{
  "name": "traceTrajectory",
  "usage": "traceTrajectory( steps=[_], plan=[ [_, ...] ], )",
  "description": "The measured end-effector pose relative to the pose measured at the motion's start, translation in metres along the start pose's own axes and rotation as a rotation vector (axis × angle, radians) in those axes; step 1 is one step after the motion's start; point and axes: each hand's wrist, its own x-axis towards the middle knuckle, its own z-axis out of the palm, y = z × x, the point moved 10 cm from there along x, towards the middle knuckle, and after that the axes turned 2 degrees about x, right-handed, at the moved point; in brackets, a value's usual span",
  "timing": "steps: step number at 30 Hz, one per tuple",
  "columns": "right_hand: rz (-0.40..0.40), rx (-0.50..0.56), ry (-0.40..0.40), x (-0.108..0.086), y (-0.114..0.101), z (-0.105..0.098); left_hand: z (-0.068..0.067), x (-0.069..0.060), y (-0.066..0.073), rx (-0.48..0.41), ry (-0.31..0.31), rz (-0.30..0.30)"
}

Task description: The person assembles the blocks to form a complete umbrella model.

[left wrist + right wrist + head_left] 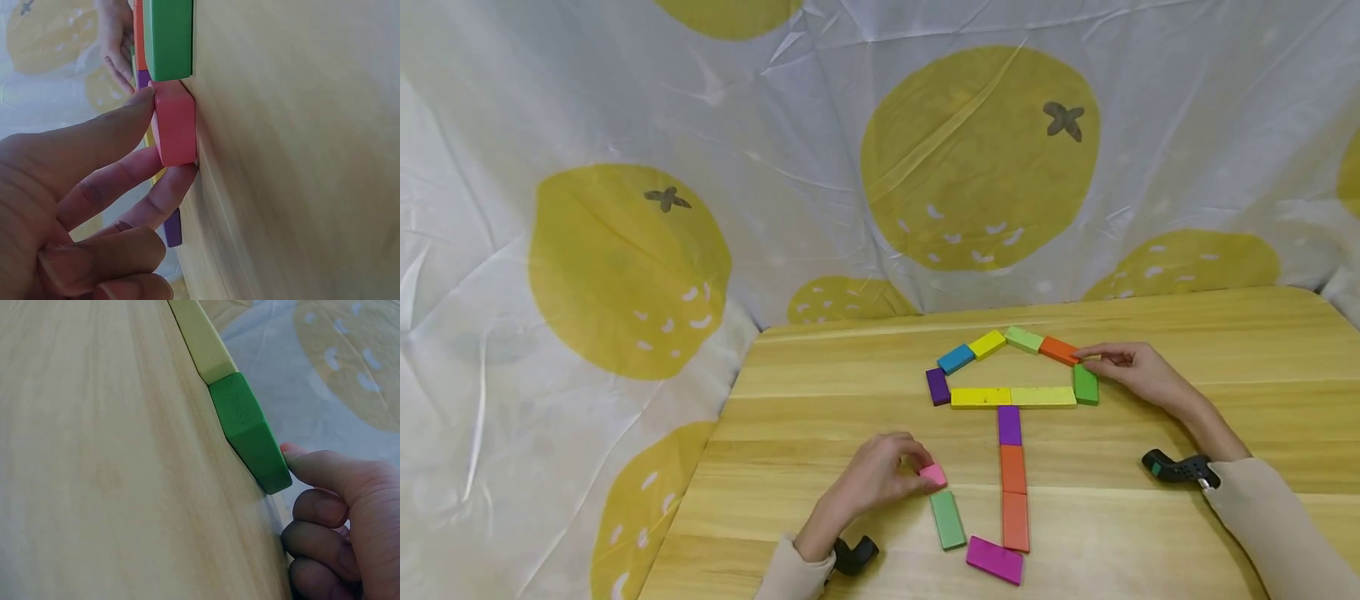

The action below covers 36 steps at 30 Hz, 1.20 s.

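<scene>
My left hand point(880, 477) pinches a small pink block point(175, 125) between thumb and fingertips, low over the wooden table. A pale green block point(948, 520) lies close in front of it, and a magenta block point(995, 559) lies slantwise nearby. With thumb and index finger, my right hand point(1131, 373) pinches the right end of an orange block point(1058, 350). Just below that end stands a green block point(247, 434), near the thumb. Blue point(956, 359), yellow point(987, 344) and light green point(1023, 339) blocks continue the arch leftward.
Under the arch runs a row of two yellow blocks point(981, 397), with a purple block point(937, 387) at its left end. A column of purple and orange-red blocks point(1013, 469) drops from the row. A fruit-patterned cloth point(820, 167) hangs behind the table point(820, 375).
</scene>
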Motion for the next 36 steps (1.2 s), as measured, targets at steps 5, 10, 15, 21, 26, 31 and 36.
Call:
traceTrajectory(
  steps=[5,10,15,21,26,31,36],
  plan=[
    [0.01,-0.008,0.004,-0.003,0.002,-0.002,0.001,0.0,0.007,0.023,-0.003,0.048],
    [0.01,0.002,0.008,-0.005,0.001,-0.004,0.002,0.0,0.01,0.034,-0.012,0.059],
    [0.014,0.003,0.009,-0.006,-0.001,-0.004,0.003,0.001,0.011,0.044,-0.025,0.06],
    [0.015,0.01,0.013,-0.007,0.0,-0.002,0.002,-0.001,0.012,0.032,-0.033,0.07],
    [0.015,0.018,0.004,-0.008,0.0,-0.001,-0.007,0.002,0.007,0.001,-0.008,0.056],
    [0.037,0.017,0.002,-0.01,0.002,-0.004,-0.029,0.016,0.001,0.006,0.109,0.044],
    [0.08,0.066,-0.024,-0.014,-0.005,-0.011,-0.045,0.032,-0.001,-0.051,0.182,0.027]
  ],
)
